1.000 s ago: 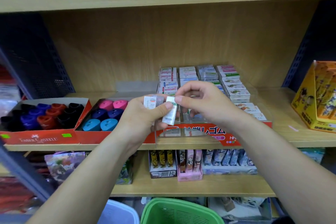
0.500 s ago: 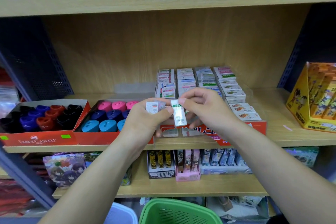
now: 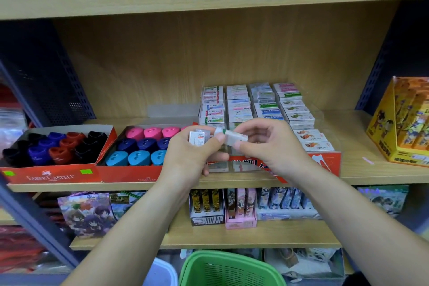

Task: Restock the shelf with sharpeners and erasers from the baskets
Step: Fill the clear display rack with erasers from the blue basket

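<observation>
Wooden shelf [image 3: 362, 146] bears sharpener boxes [image 3: 130, 175], eraser tray [image 3: 325, 160]

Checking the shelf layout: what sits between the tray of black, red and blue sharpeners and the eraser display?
Head view: a second red tray of pink, navy and teal sharpeners.

Matt wood-grain shelf [image 3: 355, 137]; glossy plastic sharpeners [image 3: 139, 158] in red cardboard trays [image 3: 53, 175] left of the left hand [image 3: 185, 155]; perforated green plastic basket [image 3: 232, 269] below it.
</observation>
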